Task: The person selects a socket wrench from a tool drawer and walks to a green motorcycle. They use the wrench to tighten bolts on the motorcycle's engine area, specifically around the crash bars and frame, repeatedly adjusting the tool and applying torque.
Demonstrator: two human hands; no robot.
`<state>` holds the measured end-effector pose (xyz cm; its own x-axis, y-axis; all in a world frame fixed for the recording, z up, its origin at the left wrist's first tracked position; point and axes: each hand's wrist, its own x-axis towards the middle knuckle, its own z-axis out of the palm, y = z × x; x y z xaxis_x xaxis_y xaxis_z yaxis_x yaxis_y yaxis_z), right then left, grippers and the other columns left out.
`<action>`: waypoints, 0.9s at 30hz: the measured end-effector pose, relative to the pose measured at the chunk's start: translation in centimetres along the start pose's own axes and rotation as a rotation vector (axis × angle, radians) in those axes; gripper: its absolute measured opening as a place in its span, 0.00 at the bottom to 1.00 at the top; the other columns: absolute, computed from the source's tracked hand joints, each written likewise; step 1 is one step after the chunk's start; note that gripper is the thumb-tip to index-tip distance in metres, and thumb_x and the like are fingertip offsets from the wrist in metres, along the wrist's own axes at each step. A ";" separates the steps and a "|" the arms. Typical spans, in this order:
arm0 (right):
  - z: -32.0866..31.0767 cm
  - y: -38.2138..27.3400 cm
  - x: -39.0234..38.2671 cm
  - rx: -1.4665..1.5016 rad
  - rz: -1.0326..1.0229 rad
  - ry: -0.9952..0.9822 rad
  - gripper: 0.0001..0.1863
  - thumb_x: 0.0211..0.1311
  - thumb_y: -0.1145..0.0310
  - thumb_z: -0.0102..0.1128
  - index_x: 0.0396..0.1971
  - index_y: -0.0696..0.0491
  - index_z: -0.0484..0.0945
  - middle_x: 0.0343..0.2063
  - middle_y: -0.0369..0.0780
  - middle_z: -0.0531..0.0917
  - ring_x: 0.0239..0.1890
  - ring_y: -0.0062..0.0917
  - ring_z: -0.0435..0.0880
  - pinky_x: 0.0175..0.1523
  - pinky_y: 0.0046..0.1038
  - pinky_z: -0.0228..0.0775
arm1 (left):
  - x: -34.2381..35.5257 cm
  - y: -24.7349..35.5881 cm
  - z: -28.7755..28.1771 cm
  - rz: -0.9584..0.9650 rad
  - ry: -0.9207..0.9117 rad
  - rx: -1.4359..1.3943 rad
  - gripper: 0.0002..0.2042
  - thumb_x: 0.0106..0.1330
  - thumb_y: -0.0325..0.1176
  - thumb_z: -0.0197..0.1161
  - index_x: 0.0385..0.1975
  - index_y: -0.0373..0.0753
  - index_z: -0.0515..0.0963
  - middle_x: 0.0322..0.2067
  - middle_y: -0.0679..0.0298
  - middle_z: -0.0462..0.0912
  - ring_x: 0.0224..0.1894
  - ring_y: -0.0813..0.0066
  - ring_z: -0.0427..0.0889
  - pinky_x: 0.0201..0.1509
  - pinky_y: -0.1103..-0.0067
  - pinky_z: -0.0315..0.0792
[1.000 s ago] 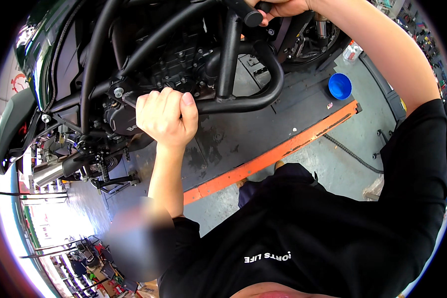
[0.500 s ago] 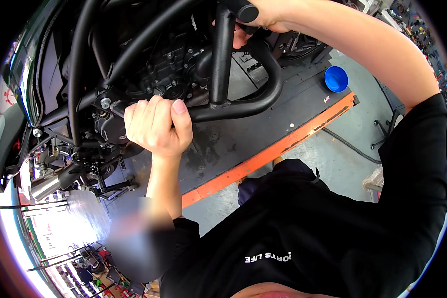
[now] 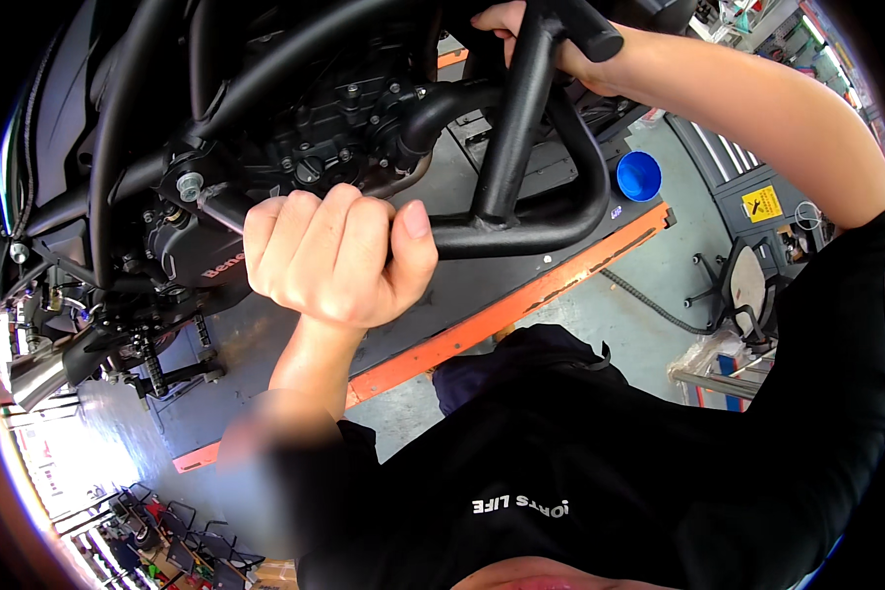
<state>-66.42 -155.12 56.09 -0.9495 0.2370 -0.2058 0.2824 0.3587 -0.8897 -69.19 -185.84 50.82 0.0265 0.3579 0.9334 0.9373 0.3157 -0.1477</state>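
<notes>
We wear a loose black top with short sleeves and a line of white block lettering across the chest. Our dark navy trousers show creased below it, a narrow dark tab sticking out at one side. Our left hand and right hand are bare.

One left hand and one right hand are counted, two in all. One motorcycle is seen, on which one tubular crash bar and one silver muffler are counted. One orange-edged lift platform, one blue bowl, one ribbed hose, one yellow sign, one swivel chair and one black shirt are also tallied. The engine bolts cannot be fully counted in the dark.
</notes>
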 end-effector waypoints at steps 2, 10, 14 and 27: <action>1.1 0.8 0.6 -0.159 -0.033 0.090 0.13 0.72 0.73 0.61 0.54 0.58 0.82 0.36 0.51 0.88 0.31 0.36 0.90 0.38 0.37 0.84 | 0.0 -0.1 0.2 0.004 0.021 -0.004 0.17 0.65 0.39 0.66 0.14 0.46 0.72 0.16 0.71 0.72 0.16 0.71 0.65 0.30 0.75 0.59; 4.0 5.1 3.9 -1.839 -0.388 0.273 0.27 0.56 0.72 0.70 0.55 0.67 0.80 0.40 0.60 0.82 0.40 0.50 0.88 0.49 0.39 0.82 | -0.4 -0.4 0.2 0.029 0.017 0.024 0.20 0.69 0.44 0.62 0.13 0.46 0.71 0.15 0.71 0.70 0.16 0.72 0.64 0.29 0.76 0.60; 4.3 3.6 3.6 -0.984 -0.335 0.385 0.24 0.59 0.69 0.69 0.51 0.69 0.80 0.32 0.55 0.83 0.38 0.45 0.89 0.45 0.39 0.83 | -0.3 -0.5 0.2 0.033 0.012 0.012 0.20 0.69 0.43 0.62 0.14 0.46 0.72 0.15 0.71 0.70 0.16 0.72 0.64 0.29 0.76 0.60; -1.2 -1.1 -2.1 0.062 -0.061 -0.117 0.09 0.73 0.76 0.57 0.42 0.58 0.86 0.34 0.43 0.89 0.24 0.25 0.88 0.34 0.28 0.84 | 0.5 -0.1 0.0 0.024 0.008 -0.009 0.17 0.66 0.36 0.63 0.14 0.45 0.70 0.14 0.70 0.67 0.16 0.71 0.64 0.29 0.74 0.58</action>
<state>-64.63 -154.94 57.98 -0.9752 0.1085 -0.1930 0.2178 0.3120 -0.9248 -69.23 -185.74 51.28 0.0522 0.3580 0.9323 0.9394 0.2992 -0.1675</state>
